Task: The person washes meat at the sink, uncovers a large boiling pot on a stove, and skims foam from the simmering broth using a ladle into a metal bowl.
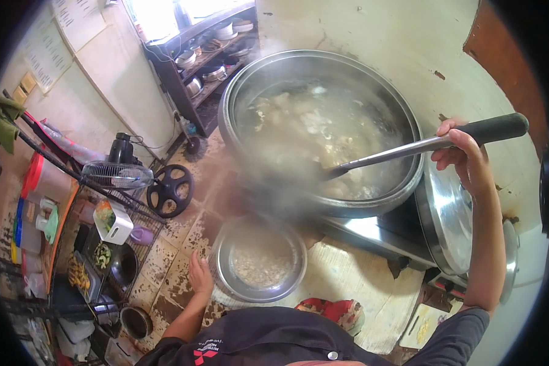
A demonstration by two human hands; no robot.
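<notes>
My right hand (pixel 463 155) is wrapped round the metal shaft of a large ladle (pixel 409 146), just below its black grip. The ladle slants down to the near rim of a big steaming pot (pixel 416 165), where steam and blur hide its lower end. Cloudy liquid with pale pieces (pixel 317 116) fills the pot. Below the pot's near side stands a metal basin (pixel 300 268) holding pale pieces in liquid. Beside the basin's left rim, my left hand (pixel 200 274) has its fingers stretched out, with nothing in it.
A stove (pixel 372 232) is under the pot, and a large metal lid (pixel 448 219) leans at its right. To the left are a fan (pixel 119 174) and a rack with a white basket (pixel 113 222). Shelves (pixel 207 91) of pots stand behind. A cutting board (pixel 427 323) lies at lower right.
</notes>
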